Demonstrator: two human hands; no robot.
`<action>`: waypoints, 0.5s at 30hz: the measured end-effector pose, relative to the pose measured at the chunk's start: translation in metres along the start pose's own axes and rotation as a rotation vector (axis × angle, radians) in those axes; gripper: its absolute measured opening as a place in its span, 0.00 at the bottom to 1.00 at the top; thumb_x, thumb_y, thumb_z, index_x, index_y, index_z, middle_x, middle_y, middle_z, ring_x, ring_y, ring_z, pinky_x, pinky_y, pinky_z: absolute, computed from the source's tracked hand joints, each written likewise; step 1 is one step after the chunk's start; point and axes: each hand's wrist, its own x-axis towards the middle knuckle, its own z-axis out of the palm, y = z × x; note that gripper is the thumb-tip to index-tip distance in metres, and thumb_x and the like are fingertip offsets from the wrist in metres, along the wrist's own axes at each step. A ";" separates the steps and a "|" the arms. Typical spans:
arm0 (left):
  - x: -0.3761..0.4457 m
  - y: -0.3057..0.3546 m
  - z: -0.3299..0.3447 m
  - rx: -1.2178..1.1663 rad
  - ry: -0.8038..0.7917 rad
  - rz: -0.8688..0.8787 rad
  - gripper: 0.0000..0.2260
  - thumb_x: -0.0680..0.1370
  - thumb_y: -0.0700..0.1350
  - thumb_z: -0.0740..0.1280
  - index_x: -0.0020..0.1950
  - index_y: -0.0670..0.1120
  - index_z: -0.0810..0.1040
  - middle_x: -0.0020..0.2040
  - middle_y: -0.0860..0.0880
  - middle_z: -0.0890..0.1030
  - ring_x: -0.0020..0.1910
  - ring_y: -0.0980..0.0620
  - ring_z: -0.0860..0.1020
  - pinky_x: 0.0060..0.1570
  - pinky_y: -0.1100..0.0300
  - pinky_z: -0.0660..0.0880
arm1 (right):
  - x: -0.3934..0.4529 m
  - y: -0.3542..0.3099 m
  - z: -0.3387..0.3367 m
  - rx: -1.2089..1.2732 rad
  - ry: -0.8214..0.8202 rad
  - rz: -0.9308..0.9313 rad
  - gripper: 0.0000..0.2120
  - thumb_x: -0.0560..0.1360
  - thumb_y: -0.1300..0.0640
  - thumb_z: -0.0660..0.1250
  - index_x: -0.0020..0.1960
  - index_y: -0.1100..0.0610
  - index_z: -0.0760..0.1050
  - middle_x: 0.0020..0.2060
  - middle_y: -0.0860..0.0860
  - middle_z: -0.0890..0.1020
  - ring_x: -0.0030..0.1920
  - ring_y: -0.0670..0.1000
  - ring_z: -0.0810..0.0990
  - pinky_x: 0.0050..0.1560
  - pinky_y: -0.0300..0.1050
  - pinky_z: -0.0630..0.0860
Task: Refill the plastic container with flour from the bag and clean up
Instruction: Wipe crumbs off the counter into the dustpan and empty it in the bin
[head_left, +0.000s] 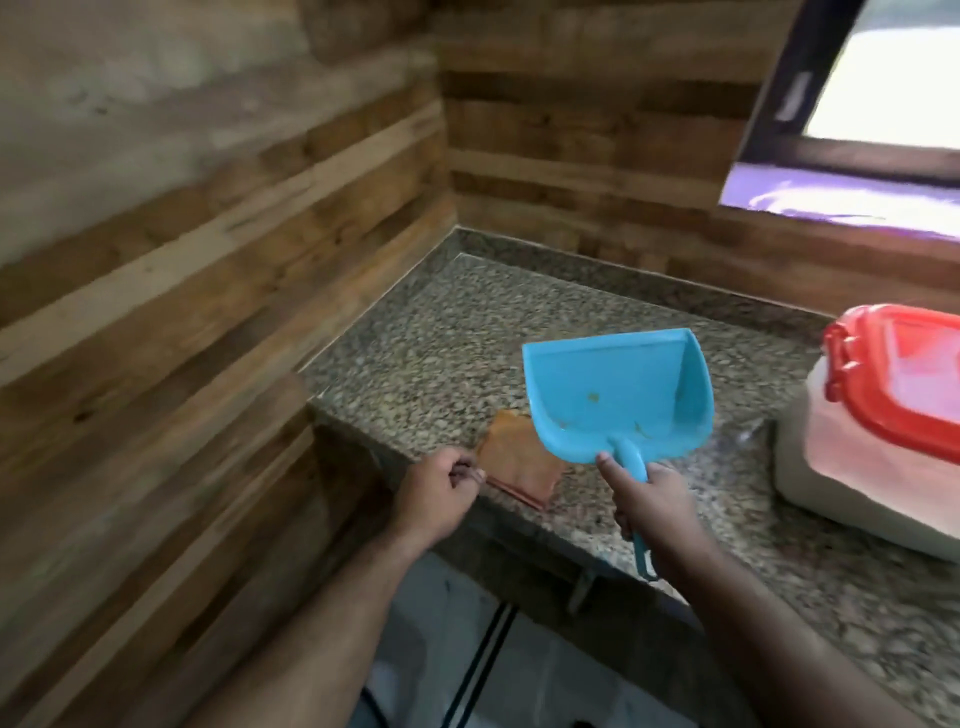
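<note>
My right hand (652, 501) grips the handle of a blue plastic dustpan (613, 395), which is held above the granite counter (431, 343) with its scoop facing away from me. A few small crumbs lie inside the pan. My left hand (436, 493) pinches the near-left corner of a folded orange-brown cloth (519, 457) lying at the counter's front edge, partly under the dustpan. At the right stands a translucent plastic container (852, 467) filled with flour, its red clip-on lid (904, 374) on top.
Wooden plank walls (208, 260) close in the counter on the left and at the back. A window (883, 93) sits at the upper right. Below the counter's front edge, a pale tiled floor (447, 623) shows between my arms.
</note>
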 end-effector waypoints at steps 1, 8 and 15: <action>0.009 0.012 0.018 0.042 -0.030 0.019 0.14 0.78 0.49 0.75 0.63 0.49 0.86 0.56 0.52 0.89 0.57 0.50 0.86 0.58 0.58 0.81 | 0.007 0.006 -0.018 -0.005 0.019 0.027 0.18 0.80 0.46 0.75 0.42 0.59 0.77 0.25 0.53 0.72 0.24 0.53 0.71 0.29 0.48 0.69; 0.055 0.039 0.110 0.506 -0.204 0.014 0.30 0.79 0.56 0.71 0.79 0.49 0.72 0.74 0.45 0.79 0.72 0.42 0.77 0.66 0.55 0.75 | 0.035 0.046 -0.099 0.032 0.071 0.224 0.14 0.80 0.51 0.76 0.43 0.57 0.77 0.23 0.48 0.73 0.24 0.50 0.70 0.28 0.42 0.66; 0.112 -0.002 0.150 0.729 -0.282 0.086 0.47 0.79 0.67 0.68 0.88 0.43 0.53 0.88 0.44 0.56 0.86 0.43 0.59 0.82 0.51 0.59 | 0.040 0.052 -0.115 0.028 0.129 0.278 0.11 0.78 0.51 0.78 0.55 0.57 0.86 0.48 0.51 0.89 0.45 0.52 0.85 0.44 0.47 0.78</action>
